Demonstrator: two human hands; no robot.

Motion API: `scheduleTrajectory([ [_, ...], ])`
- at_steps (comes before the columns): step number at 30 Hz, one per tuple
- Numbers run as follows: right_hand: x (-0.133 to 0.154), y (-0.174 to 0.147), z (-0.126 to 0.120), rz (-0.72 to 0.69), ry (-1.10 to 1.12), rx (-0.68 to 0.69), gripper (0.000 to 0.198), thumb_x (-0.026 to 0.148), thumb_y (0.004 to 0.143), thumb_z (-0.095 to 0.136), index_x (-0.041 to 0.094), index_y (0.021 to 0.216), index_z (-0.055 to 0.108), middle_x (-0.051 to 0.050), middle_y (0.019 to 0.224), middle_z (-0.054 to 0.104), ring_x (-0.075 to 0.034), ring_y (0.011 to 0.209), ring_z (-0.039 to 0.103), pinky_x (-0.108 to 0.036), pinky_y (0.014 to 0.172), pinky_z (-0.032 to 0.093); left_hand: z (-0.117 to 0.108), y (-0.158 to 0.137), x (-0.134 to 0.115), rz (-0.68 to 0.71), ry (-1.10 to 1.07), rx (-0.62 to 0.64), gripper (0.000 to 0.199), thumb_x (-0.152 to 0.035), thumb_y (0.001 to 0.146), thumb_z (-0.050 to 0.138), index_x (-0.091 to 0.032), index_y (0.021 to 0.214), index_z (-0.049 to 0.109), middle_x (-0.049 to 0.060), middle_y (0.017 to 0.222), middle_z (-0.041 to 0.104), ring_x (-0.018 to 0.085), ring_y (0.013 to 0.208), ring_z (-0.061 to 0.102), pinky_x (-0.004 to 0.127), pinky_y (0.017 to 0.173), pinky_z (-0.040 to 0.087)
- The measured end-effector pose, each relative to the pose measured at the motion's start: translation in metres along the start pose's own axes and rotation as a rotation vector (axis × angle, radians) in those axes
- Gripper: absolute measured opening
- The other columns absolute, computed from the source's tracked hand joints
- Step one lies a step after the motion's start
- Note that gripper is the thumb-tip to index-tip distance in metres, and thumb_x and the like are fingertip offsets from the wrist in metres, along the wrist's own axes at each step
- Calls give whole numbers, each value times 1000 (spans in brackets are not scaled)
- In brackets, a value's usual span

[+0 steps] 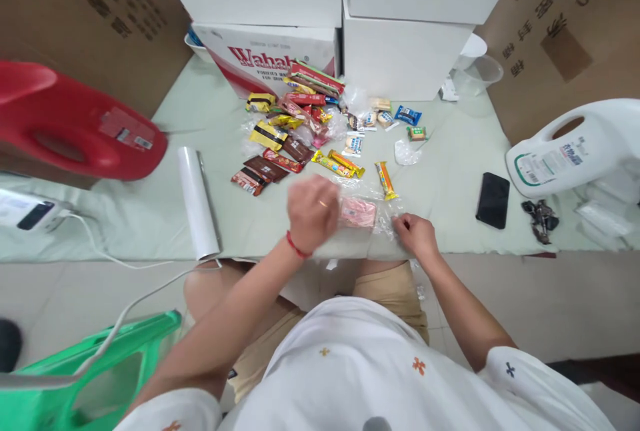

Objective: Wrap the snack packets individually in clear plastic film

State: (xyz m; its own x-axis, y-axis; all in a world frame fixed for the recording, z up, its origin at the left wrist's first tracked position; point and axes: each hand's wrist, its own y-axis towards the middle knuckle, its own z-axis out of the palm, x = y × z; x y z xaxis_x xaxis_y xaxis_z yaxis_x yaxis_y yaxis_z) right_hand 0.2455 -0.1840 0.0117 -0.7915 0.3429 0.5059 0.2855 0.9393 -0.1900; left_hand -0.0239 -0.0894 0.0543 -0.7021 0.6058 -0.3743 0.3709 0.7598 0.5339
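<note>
A pink packet (358,212) lies near the table's front edge, in or on a crinkled clear plastic bag (385,219). The fingers of my right hand (416,236) pinch the bag's right edge. At the packet's left end is my left hand (313,212), slightly blurred and closed like a fist; whatever is in it is hidden. A yellow-orange snack bar (385,180) lies just beyond the bag. Farther back spreads a loose pile of wrapped snacks, with a yellow packet (269,135), brown packets (266,168) and a blue packet (408,115).
White boxes (400,58) and a printed carton (270,51) stand behind the snacks. To the left are a white roll (198,204) and a red jug (75,124). On the right lie a black phone (493,200), keys (541,220) and a white detergent jug (575,151).
</note>
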Motion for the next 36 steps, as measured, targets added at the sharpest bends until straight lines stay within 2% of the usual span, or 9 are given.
scheduleTrajectory([
  [2,4,4,-11,-14,-77,58,40,49,96,48,22,75,68,-4,70,65,-19,67,56,-29,63,33,6,-20,-18,212,-76,203,31,-27,100,50,-26,124,69,9,126,72,27,131,58,47,108,37],
  [5,24,24,-30,-191,-162,-37,33,44,97,52,20,106,74,-9,95,72,-25,89,60,-32,77,41,22,-36,-30,139,-55,329,35,-20,100,47,-26,127,69,8,132,73,25,129,61,46,104,37],
  [8,60,59,-35,-443,-232,-108,45,35,100,50,16,138,61,-16,127,67,-31,118,54,-39,100,40,31,-36,-28,64,-31,359,35,-20,102,46,-25,126,70,8,134,72,25,128,61,46,103,36],
  [15,127,122,-15,-427,-519,269,26,21,91,59,14,110,75,-20,106,74,-35,114,57,-42,95,42,25,-34,-26,38,64,415,32,-27,102,50,-28,126,71,5,137,71,31,119,59,49,93,36],
  [21,118,91,-38,-703,-282,243,19,22,96,56,17,104,72,-13,133,63,-21,95,66,-30,81,47,28,-31,-28,27,67,454,34,-26,103,46,-25,125,72,9,135,71,30,106,59,49,84,40],
  [26,82,34,-7,-908,-203,256,24,19,101,48,17,120,63,-13,152,55,-21,111,68,-29,79,52,28,-27,-11,-70,-274,502,30,-20,94,50,-22,100,79,11,113,78,28,105,65,46,91,49],
  [30,60,16,21,-836,-362,179,32,18,104,40,22,126,63,-7,162,47,-21,101,72,-28,61,50,12,-34,30,-472,-723,267,26,-31,84,60,-21,99,79,6,95,79,23,89,70,37,82,54],
  [33,56,12,29,-891,-411,177,44,11,102,38,26,136,61,-2,164,44,-20,105,72,-26,58,49,-6,-34,64,-783,-664,-77,35,-35,89,52,-19,112,73,6,86,75,21,77,65,36,70,49],
  [36,58,11,29,-931,-435,173,54,6,97,40,28,144,56,0,165,41,-19,107,71,-26,57,49,-13,-22,83,-934,-553,-204,46,-48,98,37,-21,127,61,11,114,72,23,98,64,38,79,48],
])
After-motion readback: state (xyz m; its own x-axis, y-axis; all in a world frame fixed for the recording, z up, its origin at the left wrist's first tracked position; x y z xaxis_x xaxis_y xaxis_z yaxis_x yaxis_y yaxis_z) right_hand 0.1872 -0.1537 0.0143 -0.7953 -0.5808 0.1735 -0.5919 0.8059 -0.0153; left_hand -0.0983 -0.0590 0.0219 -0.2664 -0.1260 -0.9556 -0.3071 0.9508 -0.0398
